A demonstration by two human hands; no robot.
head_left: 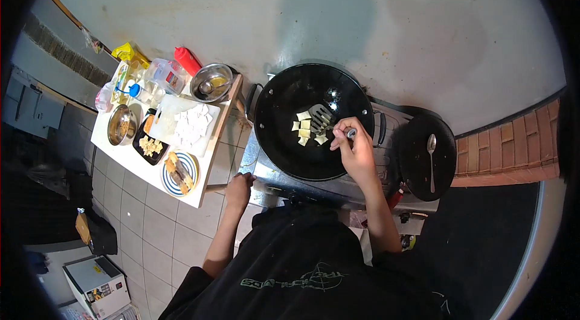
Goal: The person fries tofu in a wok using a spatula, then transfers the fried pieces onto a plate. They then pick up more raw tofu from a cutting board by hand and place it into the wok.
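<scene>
My right hand [356,149] is closed around the handle of a slotted spatula [321,116], whose head rests inside a large black wok [290,157]. Pale square pieces of food [304,128] lie in the wok under and beside the spatula head. Down by the front left of the stove [266,170], my left hand [240,189] is curled into a fist, apart from the wok. Nothing shows in its fingers.
On the left, a white table [196,190] bears a cutting board [208,129] with white pieces, a striped plate [192,166], a steel bowl [223,72] and a red bottle [187,61]. Right of the wok, a spoon [431,160] lies on a dark round lid or pan [444,172].
</scene>
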